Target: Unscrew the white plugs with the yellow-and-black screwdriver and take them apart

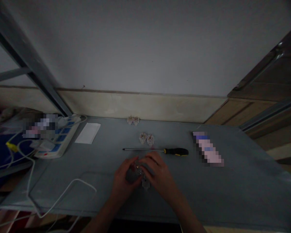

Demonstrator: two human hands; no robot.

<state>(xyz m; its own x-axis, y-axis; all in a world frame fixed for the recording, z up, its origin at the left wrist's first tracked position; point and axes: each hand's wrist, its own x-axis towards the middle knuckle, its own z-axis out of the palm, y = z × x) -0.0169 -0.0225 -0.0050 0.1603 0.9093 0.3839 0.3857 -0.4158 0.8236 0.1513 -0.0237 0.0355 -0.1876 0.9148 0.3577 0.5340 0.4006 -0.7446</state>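
Okay, right at the near middle of the grey counter (244,184), both hands are together over a small grey-and-white fitting (145,183), and the grip is closed on it from two sides: the left hand (124,181) curls in from one side, the right hand (160,178) cups over from the other, fingers meeting on top. A tiny metal glint shows between them, and a pale end of the fitting pokes out below, though most of it is hidden, so its exact form is hard to call. Just ahead of the hands, a long screwdriver (155,150) lies crosswise, its black-and-yellow handle pointing right. Beyond its shaft sits a pair of small white pieces (146,139), with a second pair (133,120) near the far edge by the wall; they're too small to make out in detail. Out to the right, a blurred, elongated package (207,149) lies at an angle. Over toward the far left corner there's a white power strip (58,137) with blue switches, and a white paper slip (88,133) just beside it. A white cable (63,195) loops across the near left of the counter and runs off over the edge.
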